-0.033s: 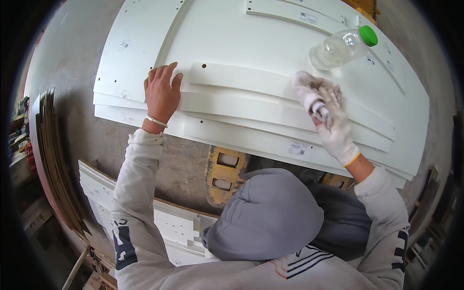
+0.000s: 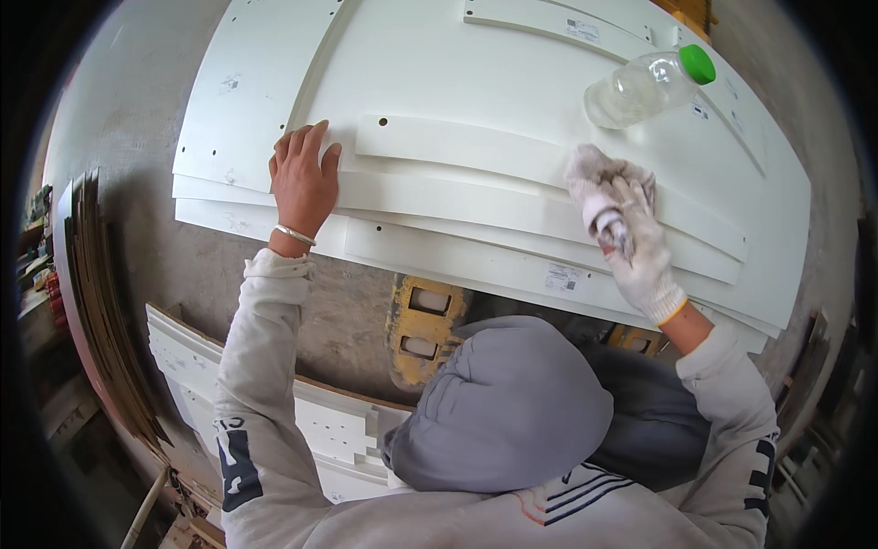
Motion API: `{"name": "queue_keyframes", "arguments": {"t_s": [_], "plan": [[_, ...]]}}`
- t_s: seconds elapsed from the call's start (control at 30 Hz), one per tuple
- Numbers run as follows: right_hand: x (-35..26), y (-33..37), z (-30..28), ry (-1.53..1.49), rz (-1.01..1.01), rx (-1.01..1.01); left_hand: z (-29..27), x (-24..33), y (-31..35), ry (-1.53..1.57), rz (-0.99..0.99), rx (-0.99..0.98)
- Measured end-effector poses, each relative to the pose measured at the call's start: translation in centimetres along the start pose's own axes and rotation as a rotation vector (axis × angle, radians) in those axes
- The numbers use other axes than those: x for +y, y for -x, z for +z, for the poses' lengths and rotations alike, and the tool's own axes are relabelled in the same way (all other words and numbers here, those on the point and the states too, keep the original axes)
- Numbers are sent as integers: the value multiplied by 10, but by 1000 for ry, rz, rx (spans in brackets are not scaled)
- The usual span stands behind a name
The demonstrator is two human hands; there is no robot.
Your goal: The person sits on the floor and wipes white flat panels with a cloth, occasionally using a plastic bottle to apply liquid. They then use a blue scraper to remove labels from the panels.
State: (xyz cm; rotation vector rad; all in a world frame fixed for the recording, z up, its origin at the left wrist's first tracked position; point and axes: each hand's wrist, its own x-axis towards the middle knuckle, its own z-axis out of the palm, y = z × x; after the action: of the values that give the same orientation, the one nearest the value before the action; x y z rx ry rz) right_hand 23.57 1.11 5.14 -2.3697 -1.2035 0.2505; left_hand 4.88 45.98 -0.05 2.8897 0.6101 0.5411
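Note:
My bare left hand [image 2: 305, 179], with a bangle at its wrist, rests fingers apart at the left end of a narrow white strip panel [image 2: 439, 194]. In a white knitted glove, my right hand [image 2: 647, 261] grips a crumpled, stained cloth [image 2: 599, 178]. The cloth lies against the right part of the strip panels, partly hidden by the gloved fingers. Just beyond it, a clear plastic bottle [image 2: 631, 91] with a green cap lies tilted on the white boards. Another strip panel [image 2: 457, 139], with a dark hole near its left end, runs between my hands.
Wide white panels [image 2: 247, 82] with holes and printed labels form the stack beneath. A yellow pallet-like frame [image 2: 419, 320] shows under the near edge. More white boards [image 2: 334, 428] stand at the lower left, and brown sheets [image 2: 101, 302] lean farther left.
My right hand and the cloth have shifted slightly to the right and toward me. My left hand stays almost in place.

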Motion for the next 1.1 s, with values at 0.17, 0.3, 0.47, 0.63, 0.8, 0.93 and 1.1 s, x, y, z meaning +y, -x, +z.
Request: {"name": "queue_keyframes", "arguments": {"t_s": [0.17, 0.3, 0.47, 0.63, 0.8, 0.93, 1.1], "plan": [[-27, 23, 14, 296, -177, -160, 15, -7, 13, -42, 22, 31], [-77, -27, 65, 109, -192, -126, 21, -7, 12, -12, 72, 31], [-152, -93, 105, 165, -231, -135, 25, -12, 9, 36, 94, 29], [-58, -34, 59, 187, -246, -167, 20, -19, 16, -14, 45, 9], [-82, -42, 67, 254, -179, -207, 22, -8, 11, -22, 26, -23], [-138, -87, 91, 290, -209, -265, 26, -12, 11, -3, 1, -51], [-63, -37, 57, 297, -238, -261, 26, -11, 15, 5, -5, -22]]}}
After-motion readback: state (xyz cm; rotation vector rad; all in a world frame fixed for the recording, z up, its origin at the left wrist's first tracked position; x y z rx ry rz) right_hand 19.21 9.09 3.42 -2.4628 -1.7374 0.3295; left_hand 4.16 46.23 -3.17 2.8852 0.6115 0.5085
